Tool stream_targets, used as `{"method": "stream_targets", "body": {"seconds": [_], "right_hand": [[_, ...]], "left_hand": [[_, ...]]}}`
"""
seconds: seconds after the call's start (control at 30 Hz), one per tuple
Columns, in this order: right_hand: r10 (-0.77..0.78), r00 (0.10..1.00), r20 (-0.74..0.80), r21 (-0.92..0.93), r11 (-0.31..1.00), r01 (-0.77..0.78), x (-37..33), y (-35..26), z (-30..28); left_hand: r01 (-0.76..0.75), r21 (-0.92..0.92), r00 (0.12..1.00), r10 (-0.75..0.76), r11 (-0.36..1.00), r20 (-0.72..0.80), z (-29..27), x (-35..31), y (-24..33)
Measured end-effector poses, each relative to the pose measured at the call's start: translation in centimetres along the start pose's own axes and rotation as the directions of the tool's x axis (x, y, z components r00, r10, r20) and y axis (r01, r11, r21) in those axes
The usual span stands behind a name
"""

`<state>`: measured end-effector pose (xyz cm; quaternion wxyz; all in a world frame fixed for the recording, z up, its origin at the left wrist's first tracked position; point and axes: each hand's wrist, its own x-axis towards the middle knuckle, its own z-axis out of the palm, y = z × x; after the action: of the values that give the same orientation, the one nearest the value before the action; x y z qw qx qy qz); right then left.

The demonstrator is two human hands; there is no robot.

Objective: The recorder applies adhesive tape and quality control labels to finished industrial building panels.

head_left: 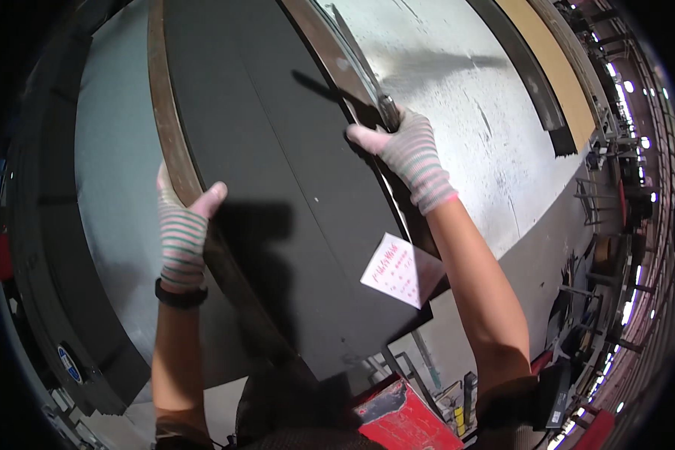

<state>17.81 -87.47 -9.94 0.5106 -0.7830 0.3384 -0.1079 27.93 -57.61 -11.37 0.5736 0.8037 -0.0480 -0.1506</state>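
A long dark grey panel (277, 172) lies in front of me, with a brown strip along each long side. My left hand (184, 232), in a striped knit glove, grips the left brown strip (174, 120), thumb on top and fingers partly hidden under its outer side. My right hand (409, 154), gloved alike, is closed around the dark handle of a long thin metal tool (388, 111); whether it is a file or a blade I cannot tell. Its thumb reaches over the right brown strip (330, 49). A white paper slip (401, 271) with red writing lies at the panel's near right corner.
Shiny sheet metal (457, 97) spreads under and beside the panel. Farther right lie a dark strip (529, 75) and a tan board (559, 67). A worn red box-like thing (409, 420) stands below the near edge. Stands and equipment (592, 195) line the right side.
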Motion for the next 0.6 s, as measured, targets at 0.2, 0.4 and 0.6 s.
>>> {"method": "stream_targets", "body": {"seconds": [0.2,0.4,0.6], "right_hand": [[-0.442,0.885,-0.147,-0.468,0.819,0.331,-9.1,-1.7,-4.7],[0.002,0.987,0.160,-0.309,0.950,0.049,-28.3,-4.6,-10.2],[-0.004,0.988,0.156,-0.775,0.619,0.125,-38.6,-2.1,-10.4]], "left_hand": [[-0.268,0.260,0.939,0.312,0.928,-0.146,0.3,-2.6,-0.4],[-0.839,0.407,0.537,0.431,0.360,0.726,6.3,-9.9,7.0],[-0.892,0.391,0.452,0.389,0.227,0.803,10.2,-10.1,5.4]]}}
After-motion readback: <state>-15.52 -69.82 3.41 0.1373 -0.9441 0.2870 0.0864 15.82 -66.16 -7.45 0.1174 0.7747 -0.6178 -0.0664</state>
